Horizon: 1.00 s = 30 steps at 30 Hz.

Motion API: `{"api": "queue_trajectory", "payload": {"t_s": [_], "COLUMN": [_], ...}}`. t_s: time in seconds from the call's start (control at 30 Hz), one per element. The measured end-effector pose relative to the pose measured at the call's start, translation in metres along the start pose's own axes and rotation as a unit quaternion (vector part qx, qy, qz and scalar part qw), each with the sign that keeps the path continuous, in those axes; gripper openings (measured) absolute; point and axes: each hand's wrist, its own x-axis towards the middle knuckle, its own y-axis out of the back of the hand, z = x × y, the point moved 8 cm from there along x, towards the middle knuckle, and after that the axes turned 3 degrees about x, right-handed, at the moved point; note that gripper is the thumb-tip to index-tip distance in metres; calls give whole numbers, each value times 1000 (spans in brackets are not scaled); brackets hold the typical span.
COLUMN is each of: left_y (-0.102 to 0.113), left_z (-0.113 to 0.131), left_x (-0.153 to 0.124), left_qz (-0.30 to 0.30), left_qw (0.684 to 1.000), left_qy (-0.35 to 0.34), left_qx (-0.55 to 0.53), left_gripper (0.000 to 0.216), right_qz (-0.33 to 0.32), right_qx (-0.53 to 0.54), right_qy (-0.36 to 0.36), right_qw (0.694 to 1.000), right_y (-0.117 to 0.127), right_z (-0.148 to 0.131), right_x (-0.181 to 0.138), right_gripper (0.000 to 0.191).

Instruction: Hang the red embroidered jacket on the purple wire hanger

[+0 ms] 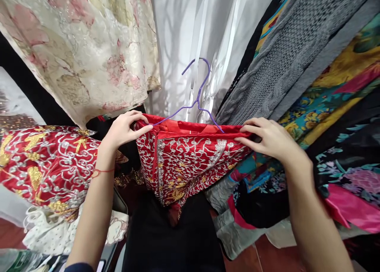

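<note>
Your left hand [126,127] and right hand [265,139] each pinched an end of the red embroidered garment [184,161]; its top edge ran left-right, purple hanger [197,94] hook pointing up

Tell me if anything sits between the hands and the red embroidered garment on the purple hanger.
Nothing does. The left hand and right hand each pinch the top edge of the red garment, which hangs over the purple hanger.

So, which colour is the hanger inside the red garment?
Purple hanger, best seen in the head view.
</note>
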Motion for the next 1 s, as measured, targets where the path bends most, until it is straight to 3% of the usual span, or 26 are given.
{"api": "queue_trajectory", "payload": {"t_s": [0.1, 0.17, 0.23, 0.3, 0.37, 0.43, 0.5, 0.57, 0.63, 0.83, 0.9, 1.0], "left_y": [0, 1, 7, 15, 21, 22, 15, 2, -9, -9, -12, -17], "left_z": [-5, -9, -11, -10, -9, -13, -23, -33, -40, -45, -46, -39], "left_x": [-3, -3, 1, 3, 3, -1, -4, -5, -6, 2, 6, -2], "left_qz": [-93, -100, -37, 66, 158, 215, 220, 185, 168, 259, 244, 234], "left_qw": [994, 994, 998, 994, 979, 964, 962, 968, 970, 940, 945, 955], "left_qy": [-34, -20, 15, 38, 39, 43, 58, 77, 83, 61, 71, 87], "left_qx": [-43, -45, -40, -74, -125, -151, -151, -151, -156, -215, -209, -158], "left_gripper": [42, 41, 40, 37, 32, 26, 21, 20, 22, 23, 19, 20], "right_qz": [3, 20, 72, 165, 270, 326, 288, 196, 157, 366, 362, 306], "right_qx": [51, 98, 123, 130, 143, 175, 226, 270, 296, 268, 246, 225], "right_qy": [19, 21, -1, -34, -64, -83, -87, -87, -94, -147, -154, -167], "right_qw": [998, 995, 990, 977, 950, 925, 927, 938, 937, 879, 886, 910], "right_y": [-1, -1, 4, 17, 31, 35, 21, -5, -25, -13, -16, -32], "right_z": [11, 14, 16, 18, 20, 22, 23, 21, 21, 27, 23, 16], "right_x": [3, 5, 7, 7, 2, -1, 2, 6, 3, -17, -14, -10], "right_gripper": [42, 43, 42, 38, 32, 26, 25, 28, 29, 28, 28, 34]}}
